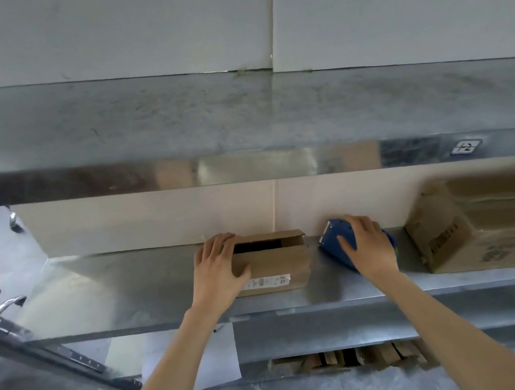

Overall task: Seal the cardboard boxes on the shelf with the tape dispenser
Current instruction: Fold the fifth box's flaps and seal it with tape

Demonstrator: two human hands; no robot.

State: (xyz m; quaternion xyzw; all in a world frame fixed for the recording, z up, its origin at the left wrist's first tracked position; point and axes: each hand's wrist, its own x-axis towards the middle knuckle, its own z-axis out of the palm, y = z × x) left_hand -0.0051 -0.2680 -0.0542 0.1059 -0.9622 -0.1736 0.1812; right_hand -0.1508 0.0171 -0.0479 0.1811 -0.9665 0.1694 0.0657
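A small cardboard box [277,264] stands on the middle metal shelf [113,292], its top flaps partly open with a dark gap showing. My left hand [217,268] grips the box's left end, fingers over the top edge and thumb on the front face. To its right lies a blue tape dispenser [336,241]; my right hand [367,246] lies over it with fingers curled round its body. A larger cardboard box [490,225] sits further right on the same shelf, its top flaps closed.
An upper metal shelf [244,163] overhangs the working shelf, with a white wall behind. Flattened cardboard pieces [359,359] lie on the lowest level. A white sheet [214,356] hangs below the shelf edge. A slanted metal frame [38,354] stands at the left.
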